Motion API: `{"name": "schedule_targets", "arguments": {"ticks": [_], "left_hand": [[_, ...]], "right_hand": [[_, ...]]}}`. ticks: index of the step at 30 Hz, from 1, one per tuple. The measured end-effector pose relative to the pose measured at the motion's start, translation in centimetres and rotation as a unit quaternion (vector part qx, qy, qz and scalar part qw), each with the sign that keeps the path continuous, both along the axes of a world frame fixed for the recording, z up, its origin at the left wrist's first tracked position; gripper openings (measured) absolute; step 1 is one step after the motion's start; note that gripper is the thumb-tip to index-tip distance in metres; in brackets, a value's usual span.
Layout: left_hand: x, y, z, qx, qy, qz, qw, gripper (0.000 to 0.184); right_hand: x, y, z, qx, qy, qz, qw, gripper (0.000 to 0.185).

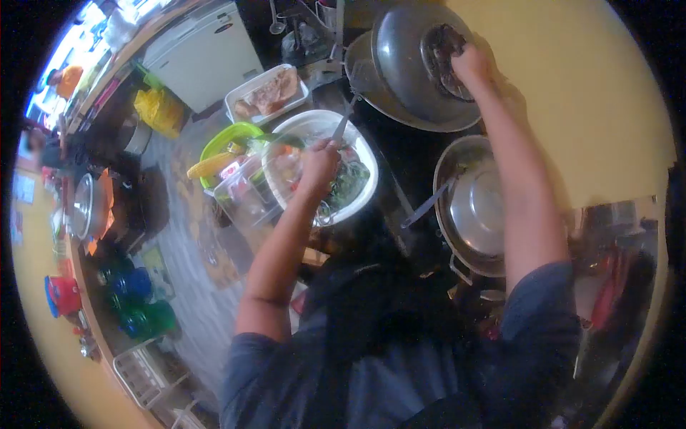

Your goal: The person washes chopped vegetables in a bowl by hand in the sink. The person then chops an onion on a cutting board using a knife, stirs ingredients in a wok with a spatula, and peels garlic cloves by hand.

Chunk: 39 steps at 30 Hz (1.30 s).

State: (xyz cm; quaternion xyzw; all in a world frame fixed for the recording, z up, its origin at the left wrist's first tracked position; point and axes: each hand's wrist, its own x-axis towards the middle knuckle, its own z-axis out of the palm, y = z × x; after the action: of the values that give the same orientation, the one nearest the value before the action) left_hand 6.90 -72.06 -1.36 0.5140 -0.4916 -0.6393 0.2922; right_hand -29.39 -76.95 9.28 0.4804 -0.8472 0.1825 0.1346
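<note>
My right hand (471, 64) is closed around a dark cloth (444, 53) at the top of a large metal lid (404, 61). That lid is tilted over a big metal pot (363, 68), whose left side shows. A long metal utensil (344, 118) sticks up out of my closed left hand (319, 168); I cannot make out its kind. Below this hand stands a white basin (366, 193) with leafy greens (350, 179) inside. Beside it are a clear plastic container (246, 196) and a green bowl (209, 151) with a corn cob (211, 166).
A second metal pan (475, 207) sits at the right, with a long-handled utensil (429, 204) resting across its rim. Behind the basin, a white tray (305, 93) carries raw meat (268, 93). Farther left are a yellow bag (158, 111), a white freezer (204, 57) and a white rack (139, 372).
</note>
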Motion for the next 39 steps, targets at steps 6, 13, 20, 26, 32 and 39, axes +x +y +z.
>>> {"name": "schedule_targets", "arguments": {"ticks": [6,13,20,26,32,39], "left_hand": [[0.6,-0.3,-3.4,-0.116,0.021,-0.056,0.991,0.018],[0.9,-0.4,-8.1,-0.353,0.108,-0.079,0.926,0.014],[0.2,1.1,-7.0,-0.04,0.093,-0.021,0.995,0.011],[1.6,3.6,-6.5,-0.439,-0.207,-0.176,0.856,0.01],[1.9,9.1,-2.9,0.17,0.327,0.036,0.929,0.005],[4.1,19.0,0.2,0.205,0.317,0.114,0.919,0.009]], "right_hand": [[-2.9,-0.6,0.2,-0.039,0.086,0.011,0.995,0.036],[-3.6,2.0,3.8,-0.024,0.044,-0.076,0.996,0.043],[-3.7,7.0,5.3,0.032,0.06,-0.05,0.996,0.041],[-4.1,12.8,3.3,0.129,0.049,-0.082,0.987,0.041],[-5.1,20.6,-1.1,0.173,0.025,-0.074,0.982,0.035],[-4.7,28.8,-5.3,0.197,-0.001,-0.032,0.98,0.027]]}}
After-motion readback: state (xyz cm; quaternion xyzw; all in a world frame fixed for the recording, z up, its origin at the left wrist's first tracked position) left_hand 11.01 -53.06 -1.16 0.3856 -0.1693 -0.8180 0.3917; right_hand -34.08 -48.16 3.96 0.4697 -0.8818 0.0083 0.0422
